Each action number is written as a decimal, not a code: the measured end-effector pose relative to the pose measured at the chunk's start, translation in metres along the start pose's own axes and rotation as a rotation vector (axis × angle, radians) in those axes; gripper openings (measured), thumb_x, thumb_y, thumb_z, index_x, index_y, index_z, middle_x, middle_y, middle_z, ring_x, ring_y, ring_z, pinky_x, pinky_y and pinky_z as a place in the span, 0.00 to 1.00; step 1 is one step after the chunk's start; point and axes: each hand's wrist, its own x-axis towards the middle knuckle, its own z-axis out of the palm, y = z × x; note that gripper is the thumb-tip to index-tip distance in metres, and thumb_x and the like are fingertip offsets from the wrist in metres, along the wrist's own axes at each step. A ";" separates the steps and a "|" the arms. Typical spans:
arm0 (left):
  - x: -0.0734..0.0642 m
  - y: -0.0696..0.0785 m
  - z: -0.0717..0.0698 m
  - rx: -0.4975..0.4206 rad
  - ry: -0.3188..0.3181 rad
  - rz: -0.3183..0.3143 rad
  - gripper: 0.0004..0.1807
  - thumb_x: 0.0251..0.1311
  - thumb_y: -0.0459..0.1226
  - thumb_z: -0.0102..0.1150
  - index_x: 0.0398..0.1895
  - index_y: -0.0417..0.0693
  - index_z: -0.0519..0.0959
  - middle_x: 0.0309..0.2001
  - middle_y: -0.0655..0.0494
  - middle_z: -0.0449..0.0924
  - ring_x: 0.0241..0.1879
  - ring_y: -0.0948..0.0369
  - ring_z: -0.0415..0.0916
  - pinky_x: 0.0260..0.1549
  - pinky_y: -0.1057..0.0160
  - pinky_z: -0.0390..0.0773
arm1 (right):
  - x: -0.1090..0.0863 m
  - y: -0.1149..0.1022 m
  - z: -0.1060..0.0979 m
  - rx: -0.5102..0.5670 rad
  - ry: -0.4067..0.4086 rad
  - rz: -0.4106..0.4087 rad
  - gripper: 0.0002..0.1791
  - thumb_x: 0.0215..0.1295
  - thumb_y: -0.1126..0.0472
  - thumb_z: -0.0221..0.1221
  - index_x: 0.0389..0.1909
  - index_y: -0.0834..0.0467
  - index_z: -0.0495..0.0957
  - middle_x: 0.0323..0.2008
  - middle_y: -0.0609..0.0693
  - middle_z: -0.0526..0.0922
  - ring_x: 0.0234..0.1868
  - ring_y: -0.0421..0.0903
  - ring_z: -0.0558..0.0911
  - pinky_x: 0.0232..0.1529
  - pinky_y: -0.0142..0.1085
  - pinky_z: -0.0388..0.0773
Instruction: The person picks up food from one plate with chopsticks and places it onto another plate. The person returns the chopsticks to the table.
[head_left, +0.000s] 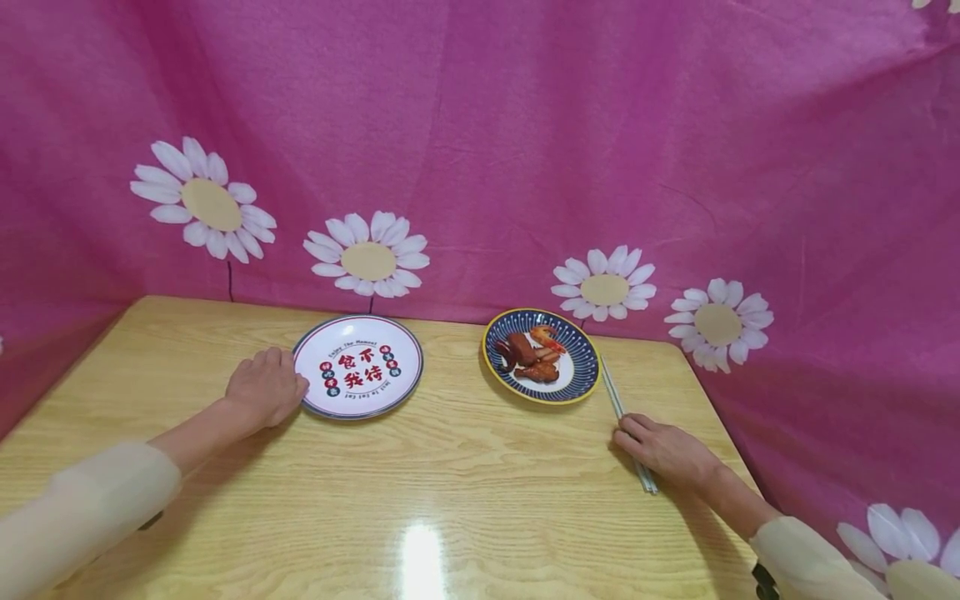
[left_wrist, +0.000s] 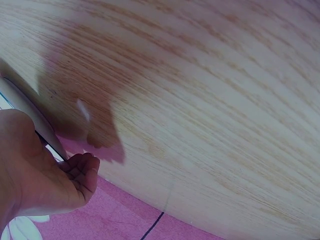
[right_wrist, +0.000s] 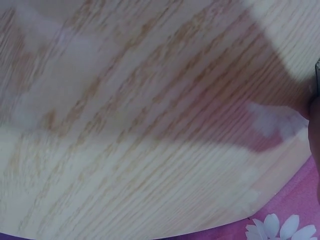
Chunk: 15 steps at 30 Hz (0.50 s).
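A white plate (head_left: 358, 406) with a dark rim and red and black lettering lies on the table. My left hand (head_left: 266, 387) grips its left edge; in the left wrist view the fingers (left_wrist: 86, 170) curl at the plate's rim (left_wrist: 31, 109). Toward the right, my right hand (head_left: 667, 450) pinches a pair of silvery chopsticks (head_left: 611, 388), which lie slanted beside a blue patterned plate (head_left: 583, 373) with a yellow rim. Only a sliver of the right hand (right_wrist: 315, 140) shows at the right wrist view's edge.
Several brown food pieces (head_left: 538, 372), one like a drumstick, and an orange shrimp-like piece (head_left: 548, 340) sit on the blue plate. A pink cloth (head_left: 487, 167) with white daisies hangs behind and beside the wooden table (head_left: 450, 467).
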 end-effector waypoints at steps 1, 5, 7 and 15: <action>0.000 0.000 0.000 0.003 0.000 0.001 0.22 0.68 0.40 0.45 0.39 0.22 0.67 0.33 0.38 0.65 0.36 0.45 0.68 0.39 0.45 0.73 | 0.000 0.000 0.000 -0.006 -0.002 -0.002 0.30 0.78 0.68 0.13 0.42 0.62 0.68 0.41 0.57 0.70 0.43 0.53 0.76 0.37 0.38 0.81; 0.000 0.001 -0.001 0.002 -0.004 -0.002 0.22 0.68 0.40 0.45 0.40 0.22 0.67 0.33 0.38 0.66 0.36 0.45 0.68 0.39 0.45 0.72 | -0.001 0.000 -0.001 -0.021 -0.003 0.004 0.32 0.77 0.69 0.12 0.41 0.63 0.69 0.40 0.57 0.71 0.42 0.52 0.77 0.38 0.38 0.80; 0.000 0.001 -0.001 -0.001 -0.004 -0.003 0.22 0.68 0.40 0.45 0.40 0.21 0.67 0.34 0.38 0.66 0.37 0.44 0.69 0.40 0.44 0.72 | -0.001 0.000 -0.001 -0.022 0.000 0.008 0.32 0.77 0.69 0.12 0.41 0.63 0.70 0.39 0.57 0.71 0.42 0.52 0.77 0.38 0.38 0.81; 0.002 0.000 0.001 -0.015 0.014 -0.015 0.21 0.67 0.40 0.44 0.38 0.23 0.67 0.32 0.40 0.65 0.36 0.45 0.68 0.39 0.45 0.72 | -0.003 -0.001 -0.001 -0.032 -0.002 0.015 0.32 0.76 0.69 0.12 0.40 0.62 0.71 0.39 0.56 0.71 0.42 0.53 0.77 0.37 0.39 0.81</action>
